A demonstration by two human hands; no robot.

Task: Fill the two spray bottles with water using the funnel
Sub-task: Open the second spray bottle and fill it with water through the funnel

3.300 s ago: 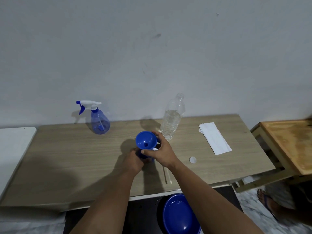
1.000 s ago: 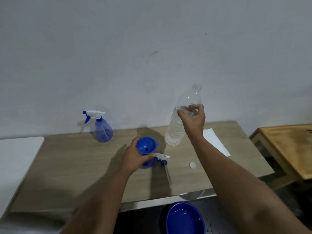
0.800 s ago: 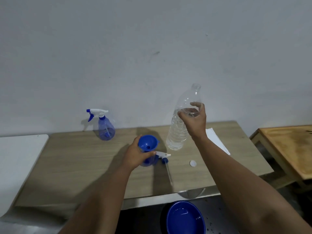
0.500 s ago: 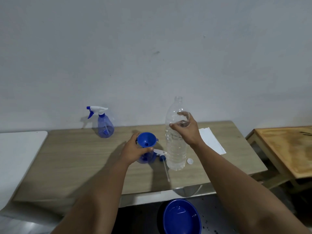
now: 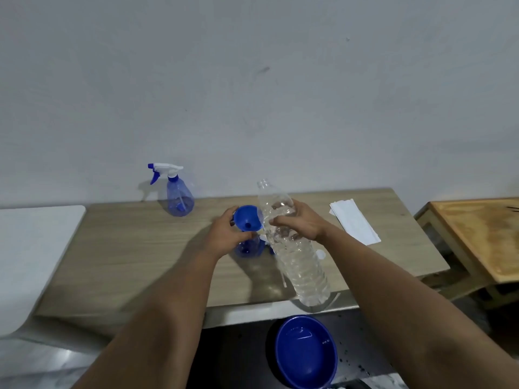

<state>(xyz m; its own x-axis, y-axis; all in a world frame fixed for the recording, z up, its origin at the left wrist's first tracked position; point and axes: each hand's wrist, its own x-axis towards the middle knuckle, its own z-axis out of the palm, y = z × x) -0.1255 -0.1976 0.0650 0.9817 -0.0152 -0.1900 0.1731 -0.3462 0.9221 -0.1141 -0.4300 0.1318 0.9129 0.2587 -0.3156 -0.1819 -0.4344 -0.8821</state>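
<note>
Water bottle [image 5: 292,248] is the thing that has moved: half a second ago I had it standing upright near the funnel, and now my right hand [image 5: 302,223] has it lifted and leaning, its open mouth up beside the funnel [image 5: 247,217] and its base swung toward me over the tabletop [image 5: 134,254] edge. That grip is wrapped round the bottle's upper body. My left hand [image 5: 224,237] stays curled round the funnel's neck where it sits in the near spray bottle [image 5: 248,248], steadying both. I read this as the start of the pour, with nothing going in yet.

The second spray bottle [image 5: 178,192] stands capped at the back by the wall, well apart, untouched.

Much is hard to see. The near spray bottle is mostly hidden behind my left hand and the water bottle, so I cannot judge its level. Its removed trigger head [image 5: 265,240] is probably the white and blue bit showing behind the bottle, though I would not swear to it.
</note>
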